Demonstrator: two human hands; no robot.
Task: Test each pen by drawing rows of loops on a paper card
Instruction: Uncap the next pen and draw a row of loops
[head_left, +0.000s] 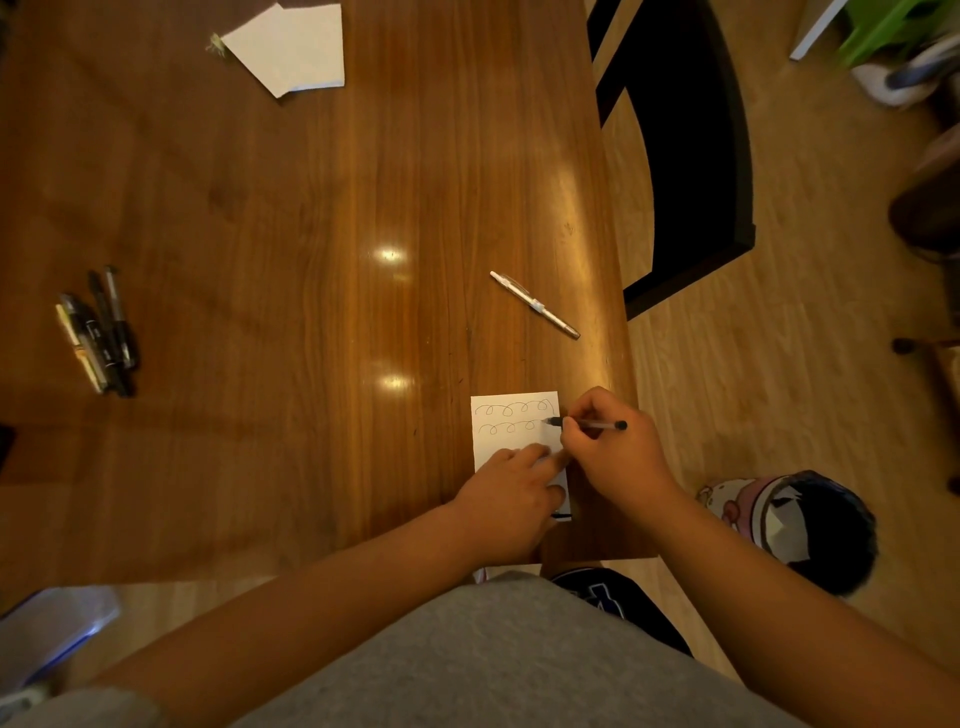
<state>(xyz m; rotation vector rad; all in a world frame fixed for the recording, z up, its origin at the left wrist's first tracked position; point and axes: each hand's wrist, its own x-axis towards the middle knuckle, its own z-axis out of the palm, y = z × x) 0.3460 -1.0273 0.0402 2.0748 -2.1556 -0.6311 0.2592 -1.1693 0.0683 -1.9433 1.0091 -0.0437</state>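
Observation:
A white paper card lies near the table's right front edge, with two rows of drawn loops across its top. My right hand grips a black-tipped pen, its tip touching the right end of the second row. My left hand presses flat on the card's lower part and hides it. A white capped pen lies alone on the table beyond the card. Several dark pens lie bunched at the far left.
The wooden table ends just right of the card. White folded papers lie at the back. A black chair stands to the right, slippers sit on the floor, and a clear plastic item is at bottom left.

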